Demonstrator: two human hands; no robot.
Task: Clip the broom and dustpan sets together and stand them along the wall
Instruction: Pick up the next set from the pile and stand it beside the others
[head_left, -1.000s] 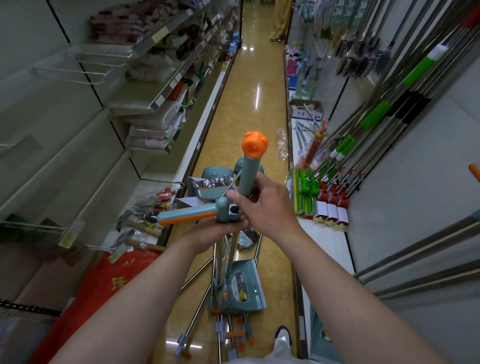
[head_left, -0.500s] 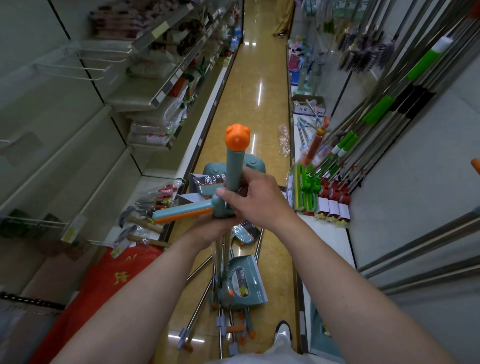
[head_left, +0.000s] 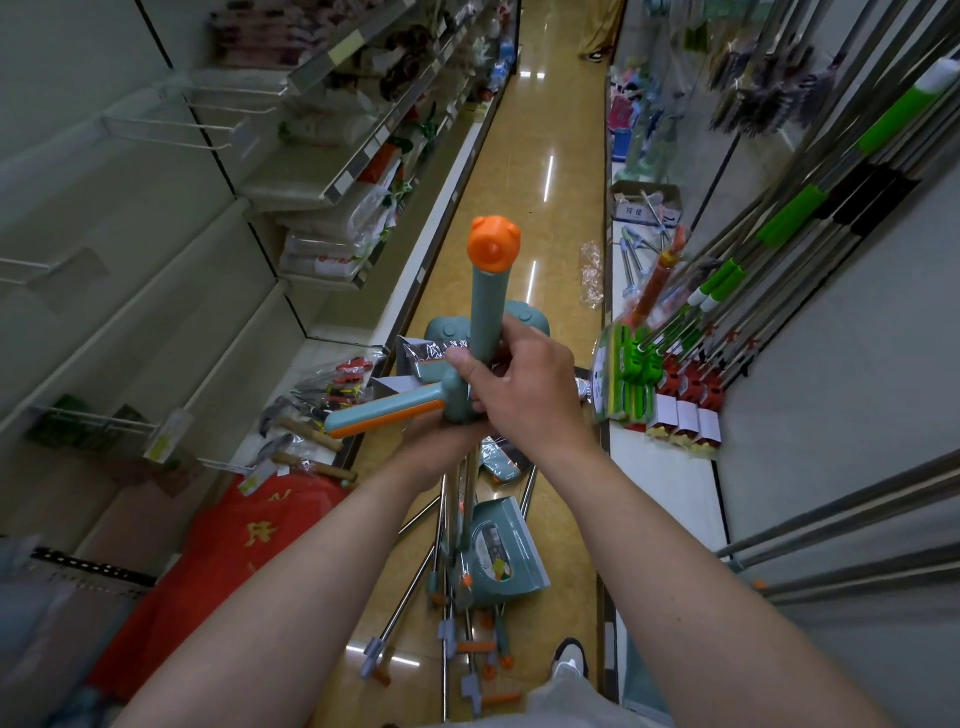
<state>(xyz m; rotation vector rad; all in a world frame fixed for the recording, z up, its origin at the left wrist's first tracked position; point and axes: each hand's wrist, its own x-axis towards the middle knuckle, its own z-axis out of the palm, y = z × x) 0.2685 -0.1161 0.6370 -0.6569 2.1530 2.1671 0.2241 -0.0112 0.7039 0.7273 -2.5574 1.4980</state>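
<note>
I hold two teal handles upright in the aisle. My right hand (head_left: 524, 387) grips the broom handle (head_left: 488, 306), which ends in an orange cap. Beside its base a second teal and orange grip, the dustpan handle (head_left: 387, 413), sticks out to the left. My left hand (head_left: 441, 449) is closed around the metal poles just under that junction, mostly hidden by the right hand. Far below, a teal dustpan (head_left: 504, 553) hangs at the poles' lower end. More loose broom and dustpan poles (head_left: 405, 608) lie on the floor beneath.
Mops and poles (head_left: 779, 228) lean along the right wall above a white ledge (head_left: 660, 478). The left shelves (head_left: 332, 187) hold packaged goods, with hammers (head_left: 306, 431) and a red bag (head_left: 228, 545) lower down. Teal dustpans (head_left: 530, 317) lie ahead on the yellow floor. My shoe (head_left: 570, 660) shows below.
The orange-capped handle has swung from tilted right to nearly upright and a little left. Both hands keep their grip.
</note>
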